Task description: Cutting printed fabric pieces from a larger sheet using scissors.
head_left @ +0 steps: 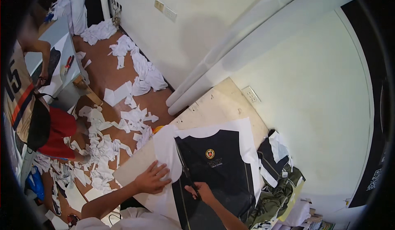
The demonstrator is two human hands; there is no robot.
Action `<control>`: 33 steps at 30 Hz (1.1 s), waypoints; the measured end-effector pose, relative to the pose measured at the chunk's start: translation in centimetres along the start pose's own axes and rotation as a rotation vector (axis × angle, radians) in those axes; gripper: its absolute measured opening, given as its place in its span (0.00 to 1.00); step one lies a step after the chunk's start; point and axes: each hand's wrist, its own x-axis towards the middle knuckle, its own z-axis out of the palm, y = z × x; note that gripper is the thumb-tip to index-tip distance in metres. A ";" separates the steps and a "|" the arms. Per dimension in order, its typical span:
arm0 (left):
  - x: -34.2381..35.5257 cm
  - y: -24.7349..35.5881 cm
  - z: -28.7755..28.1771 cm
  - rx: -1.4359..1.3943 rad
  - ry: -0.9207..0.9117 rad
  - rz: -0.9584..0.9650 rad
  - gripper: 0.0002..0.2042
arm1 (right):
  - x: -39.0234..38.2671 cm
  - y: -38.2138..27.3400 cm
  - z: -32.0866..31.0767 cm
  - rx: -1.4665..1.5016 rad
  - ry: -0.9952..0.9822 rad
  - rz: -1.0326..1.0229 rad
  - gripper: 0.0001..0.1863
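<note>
My left hand (153, 176) lies with fingers spread on the white margin (168, 154) of a printed sheet, left of a dark shirt-shaped panel (212, 174) with a small round emblem. My right hand (201, 195) grips black scissors (182, 166) over the panel's left side, its blades pointing away from me along the border between white and black. The sheet rests on a pale wooden board (205, 110) that serves as the work surface. Right of the panel lie a dark-and-white cut piece (269, 168) and olive fabric (284, 193).
At left, a co-worker (31, 106) stands at another table (49, 24) with red-handled pliers or snips (68, 64). White scraps (103, 143) litter the brown floor (94, 49). Long white rolls (214, 65) lean against the wall (312, 106) beside a socket (251, 94).
</note>
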 end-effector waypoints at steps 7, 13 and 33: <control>-0.2 0.0 0.2 -0.008 0.063 0.018 0.23 | 1.4 -0.1 1.1 -0.030 0.056 -0.127 0.20; -0.5 0.1 0.2 0.038 0.040 0.038 0.22 | 2.6 -1.0 2.9 0.270 -0.070 -0.275 0.17; 7.3 2.0 0.9 -0.246 -0.034 -0.180 0.35 | -10.7 15.1 9.7 0.296 1.249 -0.402 0.08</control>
